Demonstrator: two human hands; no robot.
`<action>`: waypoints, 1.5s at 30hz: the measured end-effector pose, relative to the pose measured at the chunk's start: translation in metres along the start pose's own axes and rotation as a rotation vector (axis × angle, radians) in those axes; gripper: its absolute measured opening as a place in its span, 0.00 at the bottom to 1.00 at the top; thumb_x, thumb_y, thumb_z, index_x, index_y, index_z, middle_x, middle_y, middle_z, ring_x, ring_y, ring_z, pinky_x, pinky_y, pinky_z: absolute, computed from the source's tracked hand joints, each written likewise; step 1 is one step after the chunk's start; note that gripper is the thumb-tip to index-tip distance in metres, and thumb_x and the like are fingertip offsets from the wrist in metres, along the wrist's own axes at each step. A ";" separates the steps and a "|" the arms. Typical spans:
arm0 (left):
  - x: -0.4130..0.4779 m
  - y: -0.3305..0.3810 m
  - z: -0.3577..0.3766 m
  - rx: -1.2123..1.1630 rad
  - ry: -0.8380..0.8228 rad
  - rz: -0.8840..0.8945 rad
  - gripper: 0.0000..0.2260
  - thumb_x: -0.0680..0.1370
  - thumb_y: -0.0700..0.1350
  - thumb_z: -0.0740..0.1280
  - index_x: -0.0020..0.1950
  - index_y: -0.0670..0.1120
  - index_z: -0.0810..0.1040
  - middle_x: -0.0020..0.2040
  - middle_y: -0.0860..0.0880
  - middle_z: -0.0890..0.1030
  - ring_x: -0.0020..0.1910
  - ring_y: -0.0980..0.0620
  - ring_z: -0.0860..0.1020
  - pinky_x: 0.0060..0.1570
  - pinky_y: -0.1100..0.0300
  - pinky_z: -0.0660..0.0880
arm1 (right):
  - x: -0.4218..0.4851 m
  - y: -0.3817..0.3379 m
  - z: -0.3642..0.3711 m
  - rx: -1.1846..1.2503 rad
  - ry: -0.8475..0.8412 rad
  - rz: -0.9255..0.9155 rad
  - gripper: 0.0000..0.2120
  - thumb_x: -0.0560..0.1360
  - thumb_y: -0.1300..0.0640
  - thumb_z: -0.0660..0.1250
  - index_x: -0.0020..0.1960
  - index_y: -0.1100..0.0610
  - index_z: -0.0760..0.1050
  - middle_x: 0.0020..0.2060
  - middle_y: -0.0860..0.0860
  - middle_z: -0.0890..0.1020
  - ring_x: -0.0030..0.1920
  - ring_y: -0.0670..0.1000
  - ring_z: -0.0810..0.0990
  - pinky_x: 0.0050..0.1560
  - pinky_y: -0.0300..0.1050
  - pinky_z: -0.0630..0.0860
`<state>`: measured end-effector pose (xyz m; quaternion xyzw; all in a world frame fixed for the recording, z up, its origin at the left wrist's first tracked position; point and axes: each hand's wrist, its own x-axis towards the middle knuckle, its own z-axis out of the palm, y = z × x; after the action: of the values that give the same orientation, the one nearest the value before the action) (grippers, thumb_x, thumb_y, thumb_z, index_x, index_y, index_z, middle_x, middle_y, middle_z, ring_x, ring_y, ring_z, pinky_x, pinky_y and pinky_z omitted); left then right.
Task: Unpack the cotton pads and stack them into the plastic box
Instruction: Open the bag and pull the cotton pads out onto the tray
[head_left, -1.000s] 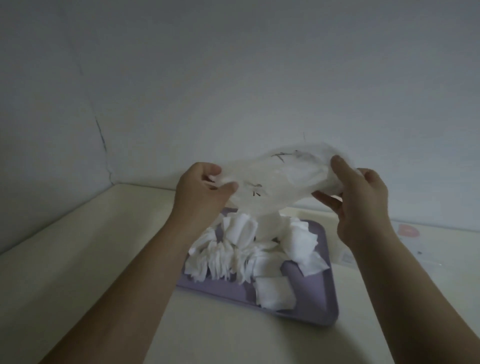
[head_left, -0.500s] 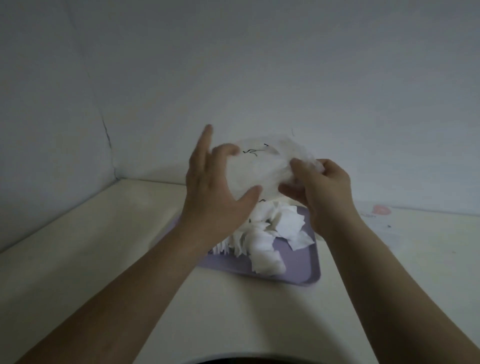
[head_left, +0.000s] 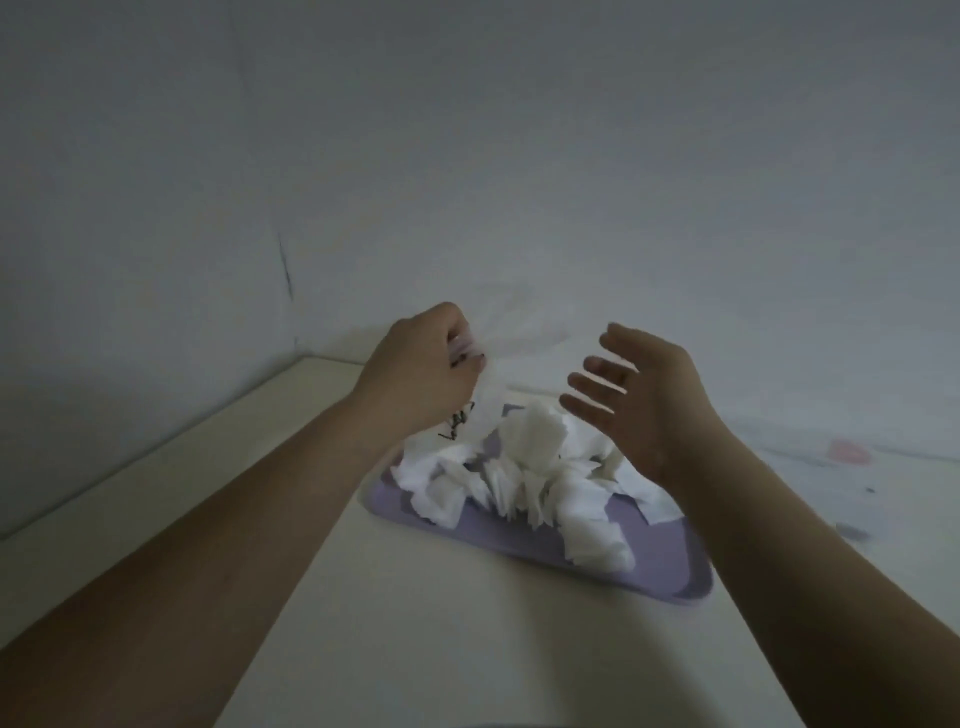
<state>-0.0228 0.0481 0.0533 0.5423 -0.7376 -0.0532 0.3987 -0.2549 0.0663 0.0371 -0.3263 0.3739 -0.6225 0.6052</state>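
Note:
A heap of white cotton pads (head_left: 524, 467) lies loose on a purple tray (head_left: 660, 571) in the middle of the table. My left hand (head_left: 421, 374) hovers above the tray's far left end and grips the crumpled clear plastic bag (head_left: 485, 400), which hangs down toward the pads. My right hand (head_left: 639, 395) is held above the tray's right side, fingers spread and straight, holding nothing. The plastic box is not in view.
The cream table (head_left: 415, 623) runs into a corner of pale walls at the far left. On the table at the far right lies a clear flat item with a pink mark (head_left: 849, 451). A dark smudge (head_left: 852, 531) sits near it.
My right hand has let go of the bag and opened, moving right. My left hand has closed round the bag and crumpled it. The view has tilted and moved back.

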 end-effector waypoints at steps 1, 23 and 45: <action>0.008 -0.006 -0.011 0.038 0.020 -0.007 0.13 0.79 0.48 0.70 0.41 0.48 0.68 0.35 0.52 0.72 0.33 0.49 0.70 0.35 0.57 0.67 | 0.002 0.007 0.005 -0.058 -0.001 0.018 0.15 0.81 0.53 0.69 0.64 0.60 0.76 0.54 0.59 0.78 0.58 0.64 0.83 0.64 0.64 0.81; -0.039 -0.082 0.031 0.481 -0.286 -0.001 0.17 0.77 0.56 0.66 0.64 0.52 0.79 0.60 0.48 0.78 0.59 0.44 0.78 0.52 0.53 0.75 | 0.010 0.108 0.044 -0.656 -0.275 0.149 0.07 0.83 0.62 0.67 0.48 0.59 0.81 0.38 0.54 0.83 0.38 0.53 0.81 0.35 0.41 0.78; -0.020 0.143 0.193 -0.134 -0.503 0.363 0.20 0.77 0.50 0.68 0.69 0.52 0.77 0.76 0.53 0.70 0.70 0.52 0.73 0.70 0.59 0.70 | -0.032 -0.017 -0.215 -1.123 0.797 -0.462 0.29 0.83 0.50 0.64 0.82 0.52 0.64 0.82 0.59 0.56 0.81 0.64 0.59 0.79 0.63 0.63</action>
<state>-0.2540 0.0542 -0.0150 0.3443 -0.8926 -0.1622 0.2416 -0.4461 0.1131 -0.0561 -0.4070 0.7505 -0.5203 0.0172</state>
